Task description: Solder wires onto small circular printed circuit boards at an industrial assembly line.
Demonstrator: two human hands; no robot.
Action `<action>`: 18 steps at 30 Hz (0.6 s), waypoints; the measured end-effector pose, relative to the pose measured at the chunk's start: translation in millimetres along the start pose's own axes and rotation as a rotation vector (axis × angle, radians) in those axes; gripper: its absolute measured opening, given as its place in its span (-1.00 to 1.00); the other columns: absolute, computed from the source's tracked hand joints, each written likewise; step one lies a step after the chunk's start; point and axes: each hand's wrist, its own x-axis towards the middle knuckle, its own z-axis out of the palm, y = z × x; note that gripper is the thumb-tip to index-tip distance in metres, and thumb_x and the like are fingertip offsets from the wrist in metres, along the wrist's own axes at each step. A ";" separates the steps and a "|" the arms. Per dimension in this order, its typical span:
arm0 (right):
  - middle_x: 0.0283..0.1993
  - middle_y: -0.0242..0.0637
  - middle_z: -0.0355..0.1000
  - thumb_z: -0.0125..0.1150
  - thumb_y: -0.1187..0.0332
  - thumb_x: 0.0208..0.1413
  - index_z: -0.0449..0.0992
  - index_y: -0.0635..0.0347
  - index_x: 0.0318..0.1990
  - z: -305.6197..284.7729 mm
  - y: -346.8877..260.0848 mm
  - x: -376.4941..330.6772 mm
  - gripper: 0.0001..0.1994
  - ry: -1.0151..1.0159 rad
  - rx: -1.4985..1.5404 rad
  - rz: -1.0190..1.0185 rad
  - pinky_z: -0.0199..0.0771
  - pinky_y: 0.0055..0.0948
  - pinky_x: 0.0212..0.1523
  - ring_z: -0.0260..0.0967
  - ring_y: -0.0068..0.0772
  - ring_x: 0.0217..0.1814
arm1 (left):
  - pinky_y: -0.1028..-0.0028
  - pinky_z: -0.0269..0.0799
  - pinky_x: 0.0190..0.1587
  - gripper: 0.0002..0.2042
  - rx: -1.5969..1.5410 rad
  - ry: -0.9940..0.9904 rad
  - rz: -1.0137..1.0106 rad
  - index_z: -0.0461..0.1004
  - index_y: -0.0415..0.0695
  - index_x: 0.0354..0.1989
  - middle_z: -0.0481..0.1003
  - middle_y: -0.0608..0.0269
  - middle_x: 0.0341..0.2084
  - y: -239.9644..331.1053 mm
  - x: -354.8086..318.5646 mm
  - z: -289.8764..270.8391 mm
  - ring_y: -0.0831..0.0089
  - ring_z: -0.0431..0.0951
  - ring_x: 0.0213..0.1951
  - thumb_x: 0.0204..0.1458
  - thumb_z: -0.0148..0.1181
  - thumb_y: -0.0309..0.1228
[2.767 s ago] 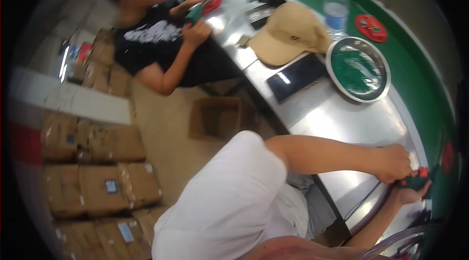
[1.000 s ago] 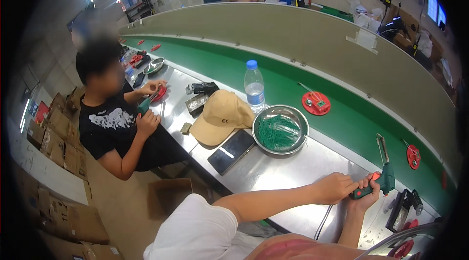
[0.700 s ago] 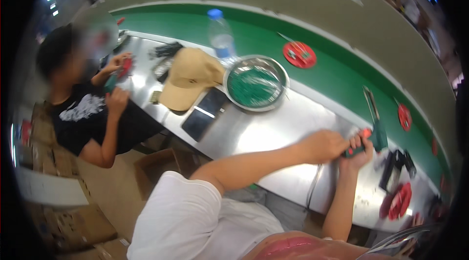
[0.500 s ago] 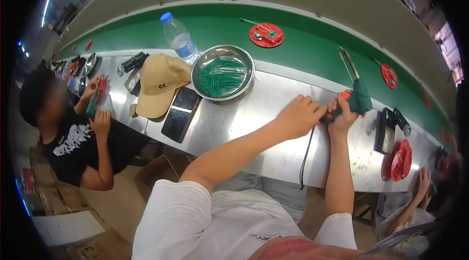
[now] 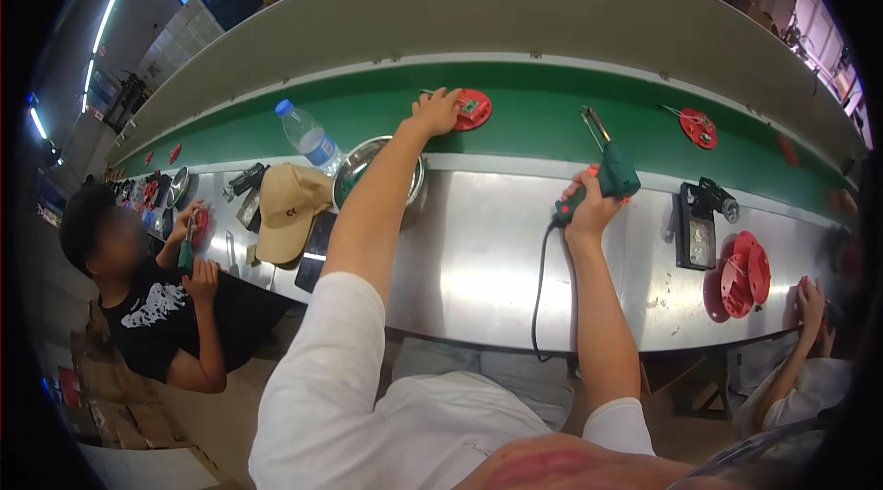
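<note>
In my right hand (image 5: 596,207) is a green soldering gun (image 5: 614,170) with orange accents, its fingers wrapped round the handle. The metal tip points away toward the green strip, and a black cord hangs from the handle's rear. My left hand (image 5: 436,111) stretches far forward, fingers apart, at the left edge of a red round disc (image 5: 475,109). That disc carries a small green circuit board and thin wires, partly covered by the fingers. My left forearm crosses over a steel bowl (image 5: 420,179) and hides most of the green wires in it.
Left of the bowl are a water bottle (image 5: 311,138), a tan cap (image 5: 287,214) and a phone (image 5: 315,260). Another red disc (image 5: 698,128) lies on the green strip (image 5: 533,108). A black stand (image 5: 696,228) and stacked red discs (image 5: 743,278) sit right. Co-workers are on both sides.
My left hand has left the soldering gun's handle and moved forward and left to the red disc. The right hand still holds the gun. The view has tilted up, showing more background.
</note>
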 end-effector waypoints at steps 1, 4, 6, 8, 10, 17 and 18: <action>-0.49 -0.23 0.37 0.10 0.57 -0.02 0.34 0.28 -0.21 -0.6 -0.3 -0.4 -0.81 -0.025 0.005 -0.008 0.35 -0.42 -0.67 0.30 -0.43 -0.66 | -0.10 0.17 0.22 -0.69 0.008 0.051 0.004 0.52 0.04 0.08 0.34 0.07 0.23 -0.3 1.5 2.8 -0.09 0.28 0.23 0.20 0.05 -0.23; -0.48 -0.22 0.37 0.09 0.57 -0.03 0.35 0.29 -0.23 -1.5 -0.5 -0.9 -0.83 -0.026 -0.033 -0.052 0.37 -0.44 -0.66 0.32 -0.45 -0.65 | -0.06 0.20 0.20 -0.70 0.088 0.019 0.135 0.57 0.01 -0.01 0.44 0.15 0.13 7.3 1.2 3.6 -0.11 0.30 0.20 0.16 0.11 -0.17; -0.49 -0.22 0.37 0.10 0.57 -0.03 0.35 0.29 -0.22 -1.2 -0.8 -1.0 -0.81 -0.017 -0.032 -0.047 0.36 -0.44 -0.65 0.32 -0.43 -0.64 | 0.06 0.33 0.10 -0.72 0.001 -0.062 0.092 0.64 -0.03 -0.16 0.55 0.15 -0.04 15.3 -0.2 -4.3 -0.03 0.44 0.08 0.15 0.13 -0.15; -0.49 -0.21 0.37 0.12 0.57 -0.04 0.36 0.29 -0.21 -0.3 -1.2 -0.6 -0.80 -0.019 -0.030 -0.051 0.36 -0.43 -0.64 0.32 -0.41 -0.64 | 0.16 0.40 0.00 -0.75 -0.188 -0.053 0.100 0.63 -0.08 -0.26 0.57 0.15 -0.14 25.2 -6.0 -15.8 0.10 0.50 -0.04 0.13 0.15 -0.18; -0.50 -0.23 0.37 0.13 0.57 -0.04 0.36 0.29 -0.21 0.3 -1.6 0.8 -0.80 0.039 -0.002 -0.020 0.35 -0.44 -0.64 0.31 -0.41 -0.64 | 0.25 0.46 -0.11 -0.76 -0.385 -0.037 0.102 0.62 -0.14 -0.36 0.60 0.16 -0.25 36.6 -17.7 -30.8 0.22 0.57 -0.16 0.12 0.18 -0.22; -0.50 -0.21 0.35 0.11 0.60 -0.07 0.34 0.29 -0.24 -2.9 -0.1 4.7 -0.80 0.043 0.004 -0.054 0.36 -0.41 -0.63 0.30 -0.42 -0.65 | 0.44 0.50 -0.31 -0.76 -0.809 -0.348 0.219 0.50 -0.26 -0.49 0.53 0.01 -0.03 62.0 -118.8 -60.8 0.44 0.57 -0.38 0.11 0.19 -0.33; -0.49 -0.22 0.35 0.11 0.58 -0.05 0.34 0.29 -0.24 -3.3 0.5 4.7 -0.81 0.041 -0.022 -0.054 0.37 -0.42 -0.61 0.30 -0.42 -0.64 | 0.40 0.51 -0.25 -0.75 -0.676 -0.354 0.434 0.50 -0.25 -0.52 0.52 -0.02 0.01 62.1 -132.3 -59.5 0.35 0.59 -0.32 0.08 0.22 -0.31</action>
